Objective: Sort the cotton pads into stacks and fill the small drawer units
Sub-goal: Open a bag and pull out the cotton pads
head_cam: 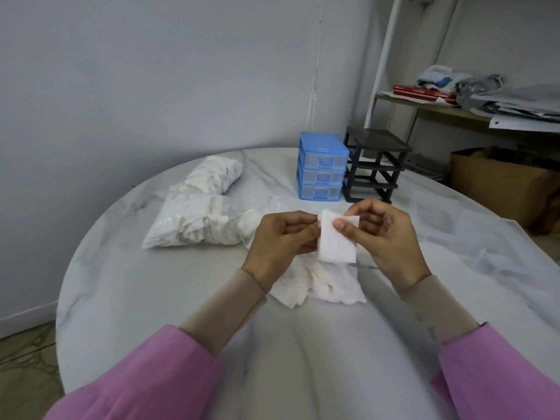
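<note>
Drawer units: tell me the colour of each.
One unit is blue with clear drawers, the other black; head view.

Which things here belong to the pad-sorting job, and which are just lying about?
Job: cotton pad held by left hand and right hand; loose pad pile; bagged pads; blue drawer unit; black drawer frame.
Lying about: red books, papers, cardboard box.

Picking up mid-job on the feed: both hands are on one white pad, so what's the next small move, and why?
Probably lay the white square cotton pad, pinched between left hand and right hand, flat on the bare marble tabletop to start a stack. No stack shows yet, loose pads lie heaped below, and the blue three-drawer unit has its drawers shut.
</note>
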{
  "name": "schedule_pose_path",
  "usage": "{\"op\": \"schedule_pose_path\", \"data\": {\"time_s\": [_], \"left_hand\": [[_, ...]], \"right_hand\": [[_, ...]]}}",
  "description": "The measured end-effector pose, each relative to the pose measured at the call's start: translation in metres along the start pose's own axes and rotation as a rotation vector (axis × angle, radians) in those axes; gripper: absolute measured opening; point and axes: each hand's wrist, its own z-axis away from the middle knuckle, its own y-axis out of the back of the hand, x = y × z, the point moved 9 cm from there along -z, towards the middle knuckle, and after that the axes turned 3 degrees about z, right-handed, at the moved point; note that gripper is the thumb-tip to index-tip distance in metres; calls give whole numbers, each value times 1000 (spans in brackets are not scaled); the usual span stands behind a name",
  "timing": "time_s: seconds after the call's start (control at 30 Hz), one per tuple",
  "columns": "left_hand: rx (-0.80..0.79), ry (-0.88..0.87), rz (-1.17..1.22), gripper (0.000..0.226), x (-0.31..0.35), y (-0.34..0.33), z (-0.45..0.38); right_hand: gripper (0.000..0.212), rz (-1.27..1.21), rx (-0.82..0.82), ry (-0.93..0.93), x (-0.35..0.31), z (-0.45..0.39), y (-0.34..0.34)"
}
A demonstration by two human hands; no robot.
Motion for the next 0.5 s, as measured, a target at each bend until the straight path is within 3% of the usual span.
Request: {"op": "schedule_pose_path", "data": {"time_s": [0.2,0.33,0.5], "left_hand": [[26,20,22,17,1,0,0],[18,-14,10,7,4,-1,0],[175,-94,-30,13,10,21,-4]], "right_hand": [[17,57,11,30,-1,0,1],[17,40,5,56,-7,2,-2],[13,75,20,8,1,0,-1]]}}
